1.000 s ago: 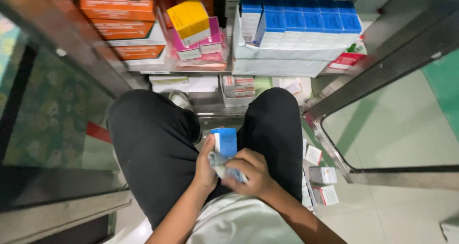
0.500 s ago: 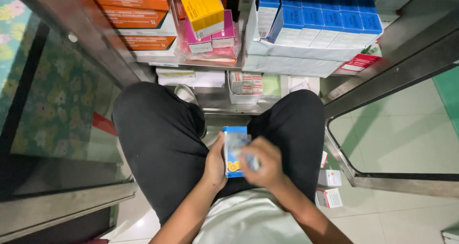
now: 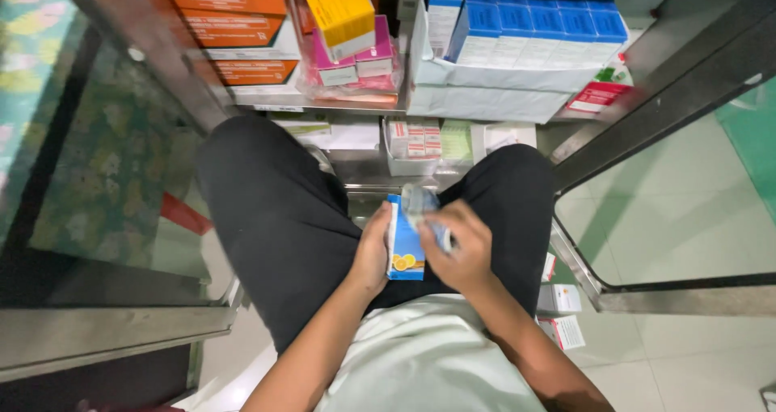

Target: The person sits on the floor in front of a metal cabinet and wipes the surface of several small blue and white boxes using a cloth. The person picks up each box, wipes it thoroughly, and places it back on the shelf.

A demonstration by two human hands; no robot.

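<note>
Crouching before an open glass-fronted cabinet, the person holds a small blue and white cardboard box with orange fruit printed near its bottom [image 3: 402, 246] between the black-trousered knees. The left hand [image 3: 372, 254] wraps the box's left edge, its grip closed around the carton and keeping it upright. The right hand [image 3: 454, 246] presses a crumpled pale cloth [image 3: 419, 202] against the box's top and right face, fingers curled shut on the cloth. On the metal shelf [image 3: 356, 105] above the knees stand a row of blue and white cartons [image 3: 525, 28], a yellow box [image 3: 343, 12] atop pink ones [image 3: 356, 63], and stacked orange boxes [image 3: 234, 28]. Small white and red packets [image 3: 558, 299] lie on the tiled floor by the right knee.
</note>
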